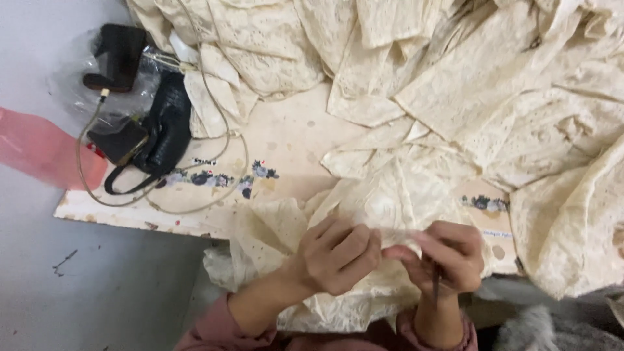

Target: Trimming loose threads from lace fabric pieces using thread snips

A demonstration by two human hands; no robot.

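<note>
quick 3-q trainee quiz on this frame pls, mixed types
1. True or false: the left hand and right hand both pinch the same piece of cream eyelet lace fabric.
2. Which thing lies at the table's far left? A) black handbag B) steel scissors C) blue thread cone
3. Fill in: a thin beige ____ loops around the black handbag on the worn white table with flower print.

Key: 1 true; 2 A; 3 cord.
</note>
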